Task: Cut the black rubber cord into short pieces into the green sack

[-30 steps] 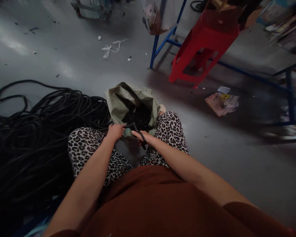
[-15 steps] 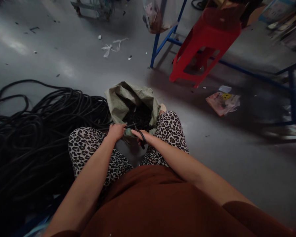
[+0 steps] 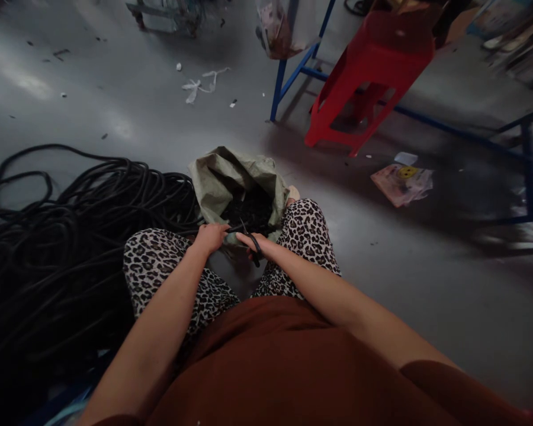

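My right hand [image 3: 258, 244] is closed round the black handles of a pair of scissors [image 3: 256, 251], whose blades point up and left over the sack's near edge. Just left of it, my left hand [image 3: 211, 236] grips a black rubber hose or cord [image 3: 235, 228], and its end reaches toward the blades. Under both hands a greenish woven sack [image 3: 208, 183] stands open between my knees. Small dark pieces [image 3: 249, 210] lie inside it, too dim to make out singly. A large heap of black hose [image 3: 93, 207] lies coiled to my left.
A red plastic stool [image 3: 377, 59] stands ahead to the right beside a blue metal frame [image 3: 284, 89]. A plastic packet [image 3: 402, 182] lies on the floor near it. White string scraps [image 3: 198, 87] lie farther ahead, and a low cart [image 3: 164, 18] stands beyond.
My left hand has shifted very slightly toward the scissors. My right hand, the sack and the hose heap look the same.
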`<state>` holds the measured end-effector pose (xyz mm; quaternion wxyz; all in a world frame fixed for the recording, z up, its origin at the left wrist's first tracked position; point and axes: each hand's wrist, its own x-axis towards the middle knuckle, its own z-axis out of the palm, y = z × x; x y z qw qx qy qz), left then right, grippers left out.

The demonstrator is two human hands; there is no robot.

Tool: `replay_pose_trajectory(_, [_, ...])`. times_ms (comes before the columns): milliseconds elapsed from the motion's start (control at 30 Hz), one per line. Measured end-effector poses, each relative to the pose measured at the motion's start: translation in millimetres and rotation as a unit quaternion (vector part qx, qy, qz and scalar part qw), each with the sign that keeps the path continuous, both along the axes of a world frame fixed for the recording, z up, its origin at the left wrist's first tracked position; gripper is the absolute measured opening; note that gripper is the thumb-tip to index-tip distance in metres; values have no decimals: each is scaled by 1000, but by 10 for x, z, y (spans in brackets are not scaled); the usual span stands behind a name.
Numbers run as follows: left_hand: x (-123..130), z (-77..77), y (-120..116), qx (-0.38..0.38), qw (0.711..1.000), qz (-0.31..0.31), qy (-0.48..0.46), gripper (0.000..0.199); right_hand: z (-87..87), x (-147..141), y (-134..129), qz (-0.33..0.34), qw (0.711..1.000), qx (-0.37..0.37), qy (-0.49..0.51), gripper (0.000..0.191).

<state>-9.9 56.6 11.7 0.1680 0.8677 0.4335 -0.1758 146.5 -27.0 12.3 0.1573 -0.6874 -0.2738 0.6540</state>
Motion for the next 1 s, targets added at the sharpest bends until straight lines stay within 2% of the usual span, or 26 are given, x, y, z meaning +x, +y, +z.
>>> replay_pose_trajectory(233, [2,-21,11,-11,1000,-7,-2,37,-24,-20,31,-2,1000,-10,-27,61])
replay_pose_trajectory(633, [50,24,6,-28,999,19,1,37,-184,-27,1,3,998,28,-48,47])
replay_pose_trajectory(1000, [11,48,19,-8,999,28,23,35,-196,-4,-6,4,996,57,-62,45])
